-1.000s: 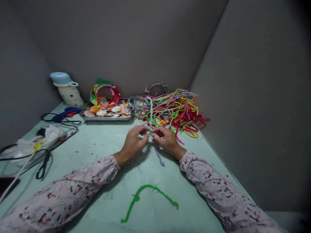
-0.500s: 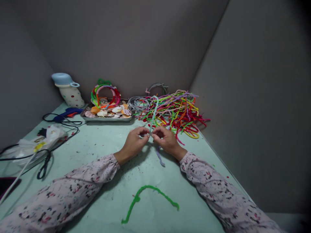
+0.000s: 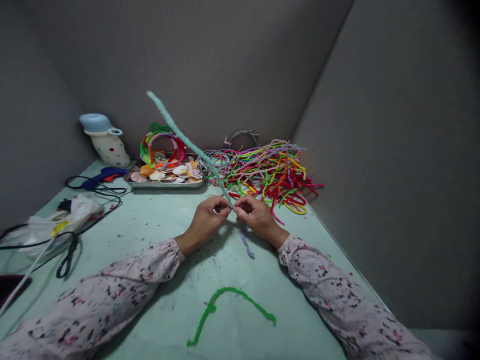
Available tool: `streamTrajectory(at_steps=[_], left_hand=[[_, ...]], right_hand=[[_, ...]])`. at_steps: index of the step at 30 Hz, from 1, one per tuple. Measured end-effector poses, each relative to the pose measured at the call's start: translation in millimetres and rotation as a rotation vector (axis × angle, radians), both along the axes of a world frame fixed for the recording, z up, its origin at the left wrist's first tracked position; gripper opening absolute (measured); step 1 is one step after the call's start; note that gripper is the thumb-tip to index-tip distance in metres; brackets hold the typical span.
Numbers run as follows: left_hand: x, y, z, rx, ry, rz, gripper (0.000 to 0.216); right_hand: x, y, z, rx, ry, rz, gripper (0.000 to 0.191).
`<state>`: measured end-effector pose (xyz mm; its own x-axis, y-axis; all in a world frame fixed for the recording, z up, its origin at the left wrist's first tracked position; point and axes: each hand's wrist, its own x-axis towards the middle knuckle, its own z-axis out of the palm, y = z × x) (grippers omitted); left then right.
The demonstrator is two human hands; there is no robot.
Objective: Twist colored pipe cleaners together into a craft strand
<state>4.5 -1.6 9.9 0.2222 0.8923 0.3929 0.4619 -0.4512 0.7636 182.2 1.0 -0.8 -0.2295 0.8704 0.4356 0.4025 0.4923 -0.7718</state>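
Observation:
My left hand (image 3: 205, 220) and my right hand (image 3: 257, 216) meet fingertip to fingertip over the pale green table (image 3: 150, 230). Both pinch a light teal pipe cleaner (image 3: 187, 141), whose free end rises up and to the left into the air. A lilac pipe cleaner end (image 3: 245, 242) hangs below my right hand onto the table. A bent green pipe cleaner (image 3: 228, 307) lies on the table between my forearms, nearer to me.
A heap of coloured pipe cleaners (image 3: 273, 172) lies at the back right. A metal tray (image 3: 165, 183) holds shells and wrapped hoops (image 3: 162, 145). A spotted bottle (image 3: 107, 142), a glue gun (image 3: 101, 176), black cables (image 3: 67, 250) and a plastic bag (image 3: 56, 222) sit at the left.
The teal pipe cleaner's free end swung from pointing away over the heap to up and left, high in the air. My hands stayed in place.

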Motion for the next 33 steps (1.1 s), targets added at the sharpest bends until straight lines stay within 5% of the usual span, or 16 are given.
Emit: streamTrajectory(at_steps=[17, 33], left_hand=[[-1.8, 0.0, 2.2, -0.027, -0.006, -0.024, 0.016], [-1.7, 4.9, 0.2, -0.168, -0.131, -0.090, 0.025]], right_hand=[[0.9, 0.5, -1.7, -0.033, -0.015, 0.017, 0.010], [-0.4, -1.4, -3.4, 0.100, -0.121, 0.007, 0.008]])
